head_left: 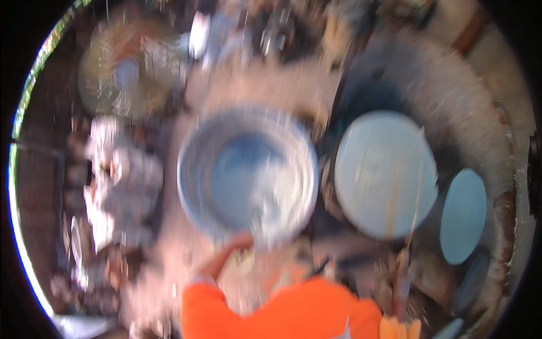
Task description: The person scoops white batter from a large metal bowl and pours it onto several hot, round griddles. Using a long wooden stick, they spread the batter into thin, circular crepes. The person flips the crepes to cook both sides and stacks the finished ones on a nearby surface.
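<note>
Motion blur smears the whole picture. My left hand (240,243) reaches to the near rim of a large round metal basin (189,195). Its fingers are smeared, and I cannot tell whether they grip anything. Whitish stuff (276,186) shows in the basin, with a small shiny shape (258,220) near the hand. A pale yellowish round thing (244,261) lies just under that hand. At the lower right, my right hand (403,263) appears closed on a thin stick (419,195). The stick slants up over a round, pale bluish-white disc (375,169).
A pale blue oval disc (463,216) stands right of the large one, inside a curved dark wall (477,96). Blurred white bundles (127,181) are at the left. A round yellowish-brown shape (99,73) lies far left, and a shiny metal object (274,39) far back.
</note>
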A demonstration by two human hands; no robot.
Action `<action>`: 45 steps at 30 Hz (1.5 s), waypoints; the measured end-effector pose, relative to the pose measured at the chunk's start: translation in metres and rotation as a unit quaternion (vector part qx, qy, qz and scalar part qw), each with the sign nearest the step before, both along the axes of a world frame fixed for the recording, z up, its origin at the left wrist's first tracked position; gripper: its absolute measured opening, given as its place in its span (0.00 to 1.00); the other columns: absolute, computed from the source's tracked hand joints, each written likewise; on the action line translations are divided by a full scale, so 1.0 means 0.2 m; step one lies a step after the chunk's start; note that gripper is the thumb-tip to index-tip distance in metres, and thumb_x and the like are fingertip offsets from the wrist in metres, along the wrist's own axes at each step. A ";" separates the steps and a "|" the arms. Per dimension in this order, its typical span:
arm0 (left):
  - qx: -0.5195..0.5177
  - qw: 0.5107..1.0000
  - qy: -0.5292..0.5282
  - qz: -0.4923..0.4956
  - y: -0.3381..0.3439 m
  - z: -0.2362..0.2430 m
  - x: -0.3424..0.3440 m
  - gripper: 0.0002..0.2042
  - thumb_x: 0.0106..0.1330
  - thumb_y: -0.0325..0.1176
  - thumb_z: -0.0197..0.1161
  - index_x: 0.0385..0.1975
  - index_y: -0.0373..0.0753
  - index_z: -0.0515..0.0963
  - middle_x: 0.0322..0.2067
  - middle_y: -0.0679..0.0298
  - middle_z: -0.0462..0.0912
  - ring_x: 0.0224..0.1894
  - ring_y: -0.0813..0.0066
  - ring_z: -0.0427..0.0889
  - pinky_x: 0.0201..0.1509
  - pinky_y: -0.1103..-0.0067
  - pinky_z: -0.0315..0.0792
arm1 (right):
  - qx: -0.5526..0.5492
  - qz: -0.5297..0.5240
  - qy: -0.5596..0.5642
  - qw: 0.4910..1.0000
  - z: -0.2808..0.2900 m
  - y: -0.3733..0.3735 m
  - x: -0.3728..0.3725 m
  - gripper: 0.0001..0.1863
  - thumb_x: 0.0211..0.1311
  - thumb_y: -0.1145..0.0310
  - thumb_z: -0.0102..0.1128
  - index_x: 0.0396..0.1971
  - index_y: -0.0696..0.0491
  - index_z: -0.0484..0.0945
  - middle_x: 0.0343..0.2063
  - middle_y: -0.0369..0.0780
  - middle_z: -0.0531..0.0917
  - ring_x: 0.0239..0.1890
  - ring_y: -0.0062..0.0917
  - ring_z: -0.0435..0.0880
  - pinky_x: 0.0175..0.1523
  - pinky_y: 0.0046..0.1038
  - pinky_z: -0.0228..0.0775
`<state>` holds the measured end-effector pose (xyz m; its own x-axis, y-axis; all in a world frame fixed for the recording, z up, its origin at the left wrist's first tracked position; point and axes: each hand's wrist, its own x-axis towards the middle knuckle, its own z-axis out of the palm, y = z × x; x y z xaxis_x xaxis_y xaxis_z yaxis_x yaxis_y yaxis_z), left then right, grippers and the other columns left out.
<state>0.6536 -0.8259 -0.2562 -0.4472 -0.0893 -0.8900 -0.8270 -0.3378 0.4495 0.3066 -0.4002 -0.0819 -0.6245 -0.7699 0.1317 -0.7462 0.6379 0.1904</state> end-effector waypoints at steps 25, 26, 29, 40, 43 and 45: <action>0.232 0.745 0.452 0.432 0.13 2.07 -0.21 0.08 0.67 0.31 0.46 0.33 0.31 0.64 0.12 0.75 0.57 0.06 0.90 0.55 0.06 0.89 0.50 | -0.654 -0.084 -0.667 0.348 -0.24 0.13 0.14 0.20 0.62 0.67 0.48 0.54 0.56 0.66 0.33 0.34 0.73 0.32 0.12 0.70 0.36 0.13 0.67; 0.203 0.752 0.498 0.381 0.10 2.19 -0.18 0.09 0.67 0.32 0.46 0.35 0.30 0.64 0.12 0.74 0.58 0.07 0.91 0.55 0.06 0.89 0.50 | -0.651 -0.053 -0.717 0.245 -0.19 0.07 0.13 0.20 0.63 0.66 0.48 0.54 0.56 0.66 0.34 0.35 0.73 0.33 0.13 0.71 0.37 0.13 0.68; 0.183 0.738 0.543 0.357 0.06 2.51 -0.22 0.13 0.68 0.37 0.45 0.36 0.30 0.65 0.13 0.75 0.57 0.06 0.89 0.54 0.07 0.86 0.52 | -0.626 0.014 -0.763 0.162 -0.20 0.04 0.13 0.21 0.63 0.64 0.46 0.53 0.57 0.66 0.35 0.37 0.74 0.37 0.17 0.74 0.39 0.17 0.71; 0.172 0.836 0.351 0.385 -0.15 1.13 -0.03 0.09 0.68 0.36 0.46 0.33 0.35 0.64 0.13 0.73 0.56 0.06 0.88 0.53 0.08 0.86 0.52 | -0.464 -0.231 -0.660 -0.544 -0.51 -0.04 0.19 0.20 0.60 0.63 0.51 0.53 0.52 0.67 0.43 0.45 0.76 0.40 0.35 0.77 0.45 0.34 0.70; 0.372 0.754 0.321 0.436 -0.10 0.94 -0.04 0.11 0.70 0.36 0.42 0.34 0.34 0.64 0.14 0.73 0.58 0.06 0.87 0.54 0.08 0.88 0.53 | -0.542 -0.252 -0.702 -0.387 -0.48 -0.05 0.17 0.21 0.62 0.62 0.50 0.53 0.55 0.66 0.45 0.43 0.75 0.38 0.28 0.76 0.42 0.28 0.71; 0.417 0.722 0.349 0.429 -0.06 1.02 0.00 0.12 0.70 0.37 0.40 0.36 0.33 0.63 0.15 0.72 0.59 0.07 0.86 0.54 0.09 0.89 0.53 | -0.569 -0.239 -0.750 -0.236 -0.49 -0.12 0.19 0.21 0.62 0.61 0.50 0.51 0.57 0.66 0.43 0.41 0.74 0.36 0.23 0.74 0.39 0.25 0.71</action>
<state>0.6540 -0.8371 -0.0513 -0.9107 -0.1625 -0.3797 0.1756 -0.9845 0.0002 0.3437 -0.4237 -0.1795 -0.3383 -0.7749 -0.5340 0.7718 -0.5531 0.3137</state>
